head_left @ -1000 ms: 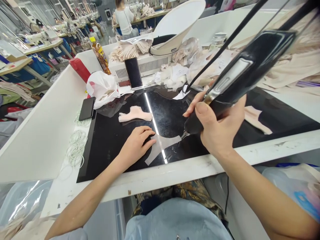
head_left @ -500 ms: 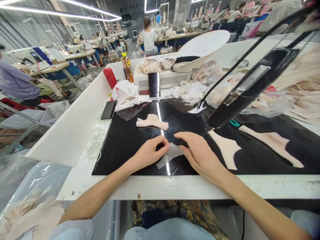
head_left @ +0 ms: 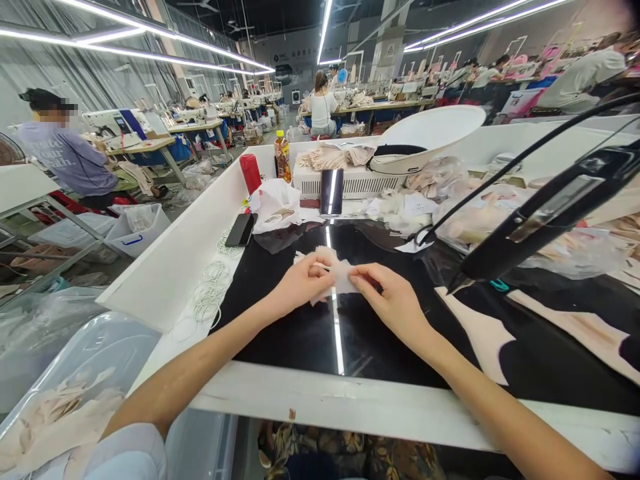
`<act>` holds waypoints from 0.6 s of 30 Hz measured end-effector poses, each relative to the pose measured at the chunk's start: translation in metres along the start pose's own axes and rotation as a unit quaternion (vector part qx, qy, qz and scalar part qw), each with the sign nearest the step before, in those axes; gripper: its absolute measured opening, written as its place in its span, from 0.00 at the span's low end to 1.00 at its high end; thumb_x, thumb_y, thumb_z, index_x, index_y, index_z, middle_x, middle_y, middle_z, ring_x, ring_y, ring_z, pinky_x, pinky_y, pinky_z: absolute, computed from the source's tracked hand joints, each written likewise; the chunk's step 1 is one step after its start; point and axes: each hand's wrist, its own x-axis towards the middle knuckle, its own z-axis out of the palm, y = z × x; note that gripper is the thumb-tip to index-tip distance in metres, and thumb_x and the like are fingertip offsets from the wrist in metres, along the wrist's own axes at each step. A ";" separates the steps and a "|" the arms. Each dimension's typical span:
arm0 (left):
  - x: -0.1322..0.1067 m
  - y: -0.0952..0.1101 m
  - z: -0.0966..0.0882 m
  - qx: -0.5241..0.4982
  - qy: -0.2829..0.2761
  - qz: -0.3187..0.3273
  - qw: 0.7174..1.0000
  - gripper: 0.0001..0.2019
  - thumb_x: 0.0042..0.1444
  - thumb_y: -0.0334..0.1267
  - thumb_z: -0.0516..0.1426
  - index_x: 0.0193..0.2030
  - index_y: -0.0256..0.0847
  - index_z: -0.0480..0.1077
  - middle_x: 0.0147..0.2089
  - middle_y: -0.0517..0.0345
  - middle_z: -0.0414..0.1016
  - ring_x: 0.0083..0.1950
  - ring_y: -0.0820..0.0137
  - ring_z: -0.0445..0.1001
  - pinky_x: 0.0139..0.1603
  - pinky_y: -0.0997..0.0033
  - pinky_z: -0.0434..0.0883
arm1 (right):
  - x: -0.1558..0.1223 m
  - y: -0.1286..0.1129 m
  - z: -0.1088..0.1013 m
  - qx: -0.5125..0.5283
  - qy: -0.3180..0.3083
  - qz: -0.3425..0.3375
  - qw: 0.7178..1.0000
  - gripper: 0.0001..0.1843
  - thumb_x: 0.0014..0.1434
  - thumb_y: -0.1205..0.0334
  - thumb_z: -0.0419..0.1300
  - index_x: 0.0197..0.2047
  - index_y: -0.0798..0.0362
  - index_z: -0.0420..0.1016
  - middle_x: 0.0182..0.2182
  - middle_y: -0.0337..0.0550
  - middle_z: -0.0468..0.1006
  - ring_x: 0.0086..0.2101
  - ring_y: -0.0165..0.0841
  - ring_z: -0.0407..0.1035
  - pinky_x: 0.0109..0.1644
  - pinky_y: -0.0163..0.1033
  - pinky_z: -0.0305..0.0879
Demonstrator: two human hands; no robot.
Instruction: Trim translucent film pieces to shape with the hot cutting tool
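Both my hands hold one thin, pale translucent fabric piece [head_left: 338, 276] lifted just above the glossy black worktop [head_left: 300, 333]. My left hand [head_left: 303, 285] pinches its left edge with closed fingers. My right hand [head_left: 387, 297] pinches its right edge. Behind the piece, partly hidden by it, lies a small stack of pinkish cut pieces [head_left: 306, 256]. A black hand tool [head_left: 540, 220] on a cable hangs free above the worktop to the right, untouched.
Larger pale cut pieces [head_left: 483, 330] lie on the right of the worktop. A black phone [head_left: 241, 229], white elastic rings [head_left: 213, 293], a white bag [head_left: 276, 203], a red cylinder [head_left: 250, 173], a bottle [head_left: 283, 155] and a white vented box [head_left: 350, 180] stand behind. Other people work at far tables.
My right hand let go of the black tool, which now hangs free. Both hands took the translucent piece and lifted it off the worktop, further from me. My view tilted upward.
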 end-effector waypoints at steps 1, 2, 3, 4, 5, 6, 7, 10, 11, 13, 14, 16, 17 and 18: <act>0.005 0.000 -0.006 0.023 0.016 0.012 1.000 0.12 0.59 0.39 0.59 0.48 0.42 0.63 0.30 0.67 0.71 0.24 0.78 0.69 0.27 0.77 0.68 | 0.006 0.001 0.004 -0.009 0.004 -0.002 1.000 0.10 0.68 0.56 0.56 0.41 0.47 0.78 0.37 0.40 0.81 0.35 0.34 0.74 0.40 0.40 0.70; 0.009 0.000 -0.011 0.056 0.034 0.029 0.997 0.12 0.60 0.39 0.58 0.48 0.43 0.63 0.31 0.67 0.71 0.25 0.78 0.68 0.27 0.77 0.67 | 0.013 0.001 0.008 -0.020 0.007 -0.002 1.000 0.10 0.68 0.56 0.55 0.42 0.47 0.78 0.38 0.41 0.81 0.36 0.35 0.74 0.40 0.40 0.69; 0.014 -0.001 -0.017 0.095 0.052 0.047 0.993 0.11 0.61 0.39 0.58 0.48 0.43 0.63 0.33 0.67 0.72 0.26 0.77 0.68 0.29 0.76 0.67 | 0.019 0.002 0.012 -0.034 0.009 -0.002 0.999 0.11 0.68 0.56 0.55 0.42 0.47 0.79 0.38 0.41 0.81 0.37 0.35 0.74 0.40 0.41 0.69; 0.018 0.000 -0.021 0.142 0.067 0.066 0.985 0.10 0.62 0.40 0.58 0.48 0.43 0.63 0.34 0.66 0.72 0.29 0.76 0.70 0.31 0.76 0.67 | 0.024 0.002 0.015 -0.049 0.011 -0.002 0.999 0.12 0.68 0.56 0.55 0.43 0.47 0.79 0.38 0.42 0.81 0.38 0.36 0.74 0.40 0.41 0.68; 0.022 0.000 -0.026 0.190 0.080 0.083 0.975 0.09 0.62 0.40 0.58 0.47 0.43 0.63 0.35 0.65 0.73 0.31 0.75 0.72 0.34 0.74 0.68 | 0.030 0.003 0.019 -0.065 0.011 -0.001 0.998 0.12 0.68 0.56 0.54 0.43 0.47 0.80 0.38 0.43 0.81 0.39 0.37 0.74 0.41 0.42 0.67; 0.026 0.000 -0.029 0.238 0.090 0.097 0.962 0.08 0.63 0.39 0.58 0.46 0.43 0.64 0.36 0.64 0.73 0.34 0.73 0.73 0.37 0.73 0.67 | 0.034 0.004 0.023 -0.081 0.010 -0.002 0.997 0.13 0.69 0.56 0.54 0.43 0.47 0.80 0.38 0.44 0.81 0.40 0.38 0.74 0.41 0.42 0.67; 0.029 0.000 -0.031 0.282 0.097 0.107 0.948 0.06 0.64 0.38 0.58 0.45 0.43 0.65 0.36 0.63 0.73 0.37 0.71 0.74 0.38 0.72 0.67 | 0.038 0.006 0.027 -0.097 0.008 -0.004 0.995 0.14 0.69 0.56 0.54 0.43 0.47 0.80 0.38 0.45 0.81 0.41 0.39 0.74 0.41 0.42 0.66; 0.036 -0.003 -0.031 0.391 0.104 0.114 0.908 0.02 0.66 0.36 0.55 0.42 0.42 0.67 0.38 0.59 0.74 0.38 0.68 0.74 0.39 0.70 0.65 | 0.048 0.011 0.038 -0.144 -0.004 -0.011 0.990 0.15 0.69 0.57 0.53 0.42 0.48 0.81 0.37 0.47 0.81 0.39 0.41 0.72 0.39 0.43 0.63; 0.038 -0.005 -0.030 0.423 0.103 0.114 0.893 0.03 0.67 0.37 0.54 0.41 0.42 0.68 0.39 0.58 0.74 0.39 0.67 0.75 0.38 0.69 0.65 | 0.050 0.014 0.041 -0.158 -0.008 -0.013 0.987 0.15 0.69 0.57 0.53 0.42 0.48 0.81 0.36 0.48 0.80 0.38 0.41 0.71 0.38 0.43 0.62; 0.042 -0.010 -0.028 0.477 0.099 0.114 0.866 0.06 0.69 0.38 0.53 0.42 0.42 0.69 0.41 0.55 0.75 0.41 0.65 0.75 0.38 0.69 0.65 | 0.055 0.018 0.048 -0.183 -0.012 -0.016 0.983 0.15 0.69 0.58 0.53 0.42 0.49 0.82 0.36 0.49 0.80 0.37 0.41 0.70 0.38 0.44 0.60; 0.044 -0.013 -0.027 0.500 0.096 0.115 0.853 0.07 0.69 0.38 0.52 0.42 0.42 0.70 0.41 0.54 0.75 0.42 0.64 0.75 0.38 0.69 0.65 | 0.056 0.020 0.050 -0.195 -0.015 -0.019 0.981 0.15 0.69 0.59 0.53 0.41 0.50 0.81 0.36 0.50 0.80 0.36 0.41 0.69 0.38 0.44 0.59; 0.048 -0.017 -0.026 0.536 0.089 0.122 0.831 0.07 0.69 0.38 0.52 0.43 0.42 0.71 0.42 0.52 0.75 0.43 0.62 0.75 0.38 0.67 0.65 | 0.059 0.020 0.054 -0.217 -0.022 -0.025 0.976 0.15 0.69 0.60 0.53 0.39 0.51 0.81 0.36 0.51 0.80 0.37 0.42 0.69 0.38 0.45 0.58; 0.049 -0.019 -0.026 0.550 0.085 0.128 0.821 0.08 0.69 0.37 0.52 0.42 0.41 0.71 0.42 0.51 0.75 0.44 0.61 0.75 0.39 0.66 0.65 | 0.059 0.017 0.055 -0.226 -0.028 -0.030 0.973 0.15 0.69 0.61 0.53 0.37 0.51 0.81 0.36 0.52 0.80 0.38 0.43 0.69 0.38 0.45 0.58; 0.050 -0.021 -0.027 0.562 0.081 0.135 0.812 0.09 0.69 0.36 0.52 0.40 0.41 0.72 0.42 0.50 0.75 0.44 0.60 0.74 0.39 0.65 0.65 | 0.057 0.014 0.055 -0.234 -0.032 -0.036 0.971 0.15 0.68 0.61 0.54 0.37 0.52 0.81 0.37 0.53 0.80 0.39 0.43 0.70 0.39 0.46 0.59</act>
